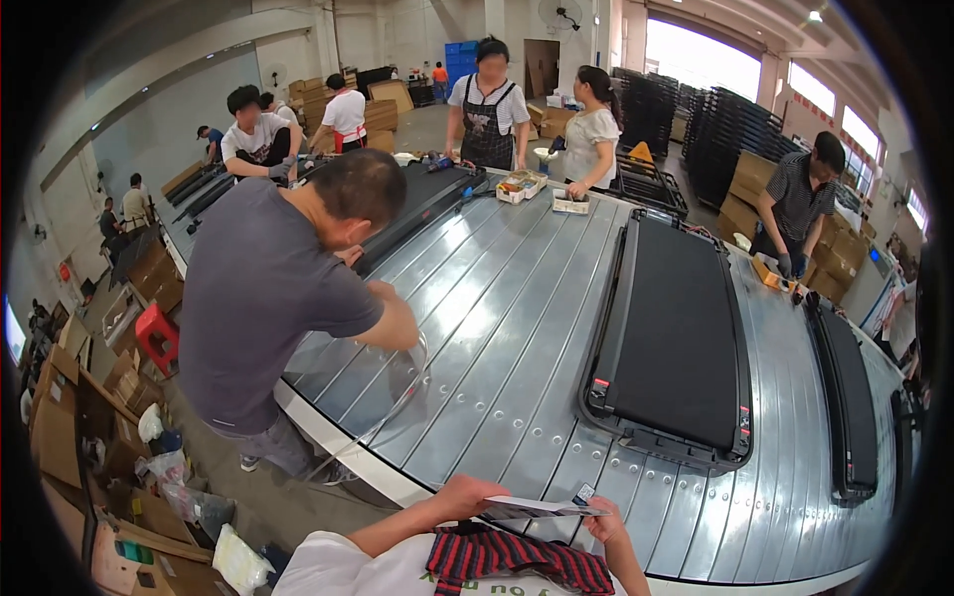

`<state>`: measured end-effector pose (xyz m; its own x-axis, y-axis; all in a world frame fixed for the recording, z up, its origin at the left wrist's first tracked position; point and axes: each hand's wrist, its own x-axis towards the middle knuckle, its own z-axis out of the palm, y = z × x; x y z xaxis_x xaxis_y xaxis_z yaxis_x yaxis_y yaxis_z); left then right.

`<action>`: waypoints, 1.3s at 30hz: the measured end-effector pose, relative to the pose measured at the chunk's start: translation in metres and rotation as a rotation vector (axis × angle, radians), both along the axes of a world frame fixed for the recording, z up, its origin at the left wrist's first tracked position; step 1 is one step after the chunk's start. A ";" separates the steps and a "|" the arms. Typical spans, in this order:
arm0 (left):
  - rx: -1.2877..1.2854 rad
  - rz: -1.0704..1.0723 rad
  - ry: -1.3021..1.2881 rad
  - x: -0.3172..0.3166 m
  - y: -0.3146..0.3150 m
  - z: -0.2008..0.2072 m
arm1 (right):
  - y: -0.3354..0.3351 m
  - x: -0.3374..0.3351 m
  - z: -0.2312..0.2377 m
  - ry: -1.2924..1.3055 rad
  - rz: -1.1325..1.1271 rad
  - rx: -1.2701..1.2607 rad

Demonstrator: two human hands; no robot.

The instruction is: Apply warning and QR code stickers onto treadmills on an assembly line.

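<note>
Low in the head view, my left hand (465,495) grips one end of a white sheet (537,508), which is seen almost edge-on. My right hand (604,522) closes its fingers on the other end. A small dark-and-white label with a square code (584,493) stands up at the sheet's edge beside my right fingers. What is on the sheet's face cannot be made out. Both hands are just over the near edge of a metal-topped table (517,397). Farther right on that table lies a black framed panel (676,328), like a car sunroof assembly, apart from my hands.
A co-worker in a grey shirt (268,288) leans over the table at left, beside a thin pale hose (405,397). More black panels (843,392) lie at right. Small parts trays (521,186) sit at the far edge, where other people stand. Cartons (60,417) crowd the left floor.
</note>
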<state>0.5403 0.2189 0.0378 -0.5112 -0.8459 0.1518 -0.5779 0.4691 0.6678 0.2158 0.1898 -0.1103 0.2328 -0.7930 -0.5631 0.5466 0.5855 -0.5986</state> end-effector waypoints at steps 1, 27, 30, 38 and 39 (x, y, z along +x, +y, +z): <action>-0.007 -0.019 0.014 0.003 0.000 0.000 | 0.003 0.001 0.000 0.008 -0.003 -0.003; 0.062 -0.259 -0.052 0.065 -0.005 -0.020 | 0.096 0.036 0.007 0.024 -0.395 0.179; 0.053 -0.263 -0.062 0.071 -0.002 -0.010 | 0.095 0.046 0.023 0.088 -0.401 0.183; -0.014 -0.220 -0.035 0.067 -0.009 -0.004 | 0.058 0.054 0.039 0.124 -0.339 0.033; -0.025 -0.211 -0.042 0.061 -0.008 0.000 | 0.054 0.050 0.041 0.122 -0.302 0.019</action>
<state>0.6016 0.2108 0.0376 -0.6828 -0.7158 0.1461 -0.4921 0.5984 0.6323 0.2654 0.2439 -0.0690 -0.0810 -0.8052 -0.5875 0.6222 0.4197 -0.6609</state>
